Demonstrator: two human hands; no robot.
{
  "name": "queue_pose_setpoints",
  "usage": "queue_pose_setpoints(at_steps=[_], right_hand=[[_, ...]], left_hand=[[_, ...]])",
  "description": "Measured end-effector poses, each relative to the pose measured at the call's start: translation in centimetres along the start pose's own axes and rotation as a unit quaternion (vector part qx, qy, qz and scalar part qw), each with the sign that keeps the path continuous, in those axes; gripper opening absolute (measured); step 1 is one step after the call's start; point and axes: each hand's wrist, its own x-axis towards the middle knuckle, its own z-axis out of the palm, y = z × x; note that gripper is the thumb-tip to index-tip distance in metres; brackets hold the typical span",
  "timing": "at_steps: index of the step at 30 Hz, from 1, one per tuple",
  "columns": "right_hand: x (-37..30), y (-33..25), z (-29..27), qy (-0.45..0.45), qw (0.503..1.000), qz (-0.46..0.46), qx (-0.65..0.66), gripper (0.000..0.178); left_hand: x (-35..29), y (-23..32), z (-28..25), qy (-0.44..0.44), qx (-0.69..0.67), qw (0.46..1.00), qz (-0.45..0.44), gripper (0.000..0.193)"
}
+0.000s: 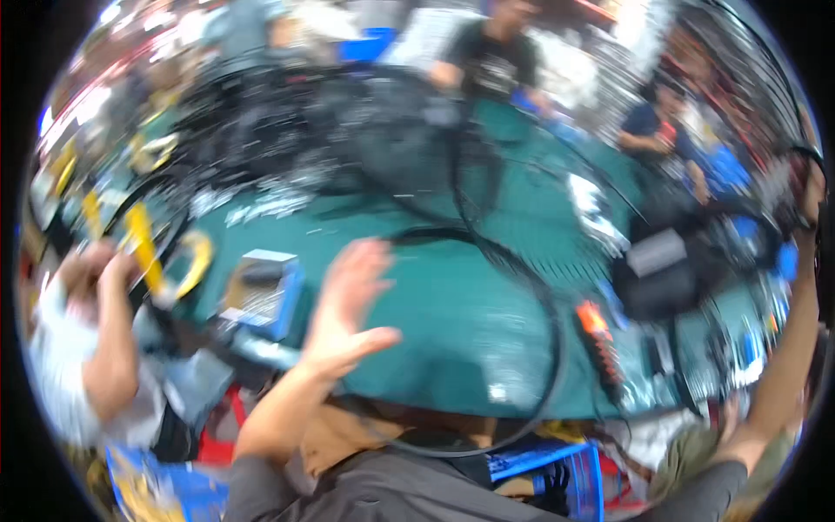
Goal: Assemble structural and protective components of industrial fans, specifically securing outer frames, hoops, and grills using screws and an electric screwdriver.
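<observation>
My left hand (352, 304) is over the near left part of the green table, fingers stretched and thumb spread, with nothing in it. Close to its fingertips passes a black cable (555, 348), which curves in a wide loop across the table and hangs over the near edge in front of me. My right arm reaches far out to the right. At the picture's edge my right hand (814, 191), blurred and partly cut off, appears closed around black cable.
A blue-sided box (285, 300) of small parts stands left of my left hand. An orange-and-black tool (600, 348) and a black bundle (665, 270) lie to the right. Dark piles (287, 122) cover the far side. Other people sit around; one at left has yellow tape-like rings nearby.
</observation>
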Motion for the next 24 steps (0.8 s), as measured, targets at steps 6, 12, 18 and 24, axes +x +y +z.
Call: queue_pose_setpoints(at_steps=[6,12,18,24], right_hand=[[-1.5,-8.9,9.1,-0.169,0.974,0.04,0.143,0.046],[-1.2,-15.3,23.0,-0.29,0.925,0.084,0.23,0.046],[-4.6,-24.8,24.2,-0.231,0.935,0.018,0.27,0.046],[-17.8,-30.3,18.6,-0.376,0.836,-0.341,0.209,0.124]], left_hand=[[-5.1,3.2,1.2,-0.319,-0.535,0.775,-0.106,0.092],[-11.2,6.1,-0.8,-0.258,-0.637,0.722,-0.072,0.094],[-12.6,6.1,-4.4,-0.219,-0.578,0.785,0.039,0.103],[-12.8,4.3,-5.1,-0.085,-0.606,0.79,-0.038,0.092]])
